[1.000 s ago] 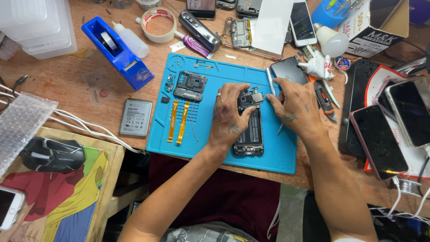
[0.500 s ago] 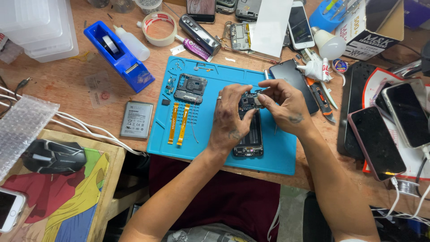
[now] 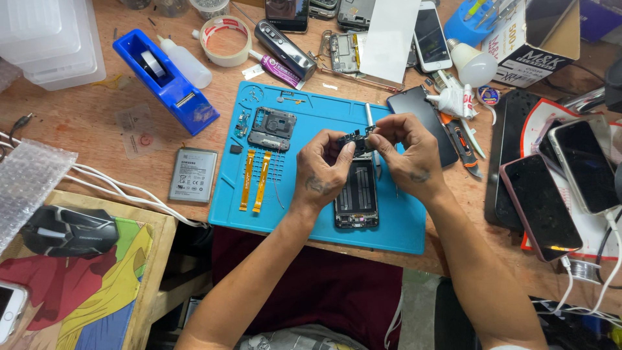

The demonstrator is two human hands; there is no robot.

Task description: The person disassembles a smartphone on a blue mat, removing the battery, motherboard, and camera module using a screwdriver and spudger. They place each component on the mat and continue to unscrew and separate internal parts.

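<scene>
Near the centre of the frame, a small circuit board is pinched between both hands. The left hand and right hand each close fingertips on one end, lifting it clear for handling. Directly below lies the opened phone on the blue mat. Orange ribbon cables lie at centre left, a battery further left on the surface.

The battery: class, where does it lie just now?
In the head view, the battery lies on the wooden table, just left of the blue mat, below the tape dispenser.
</scene>
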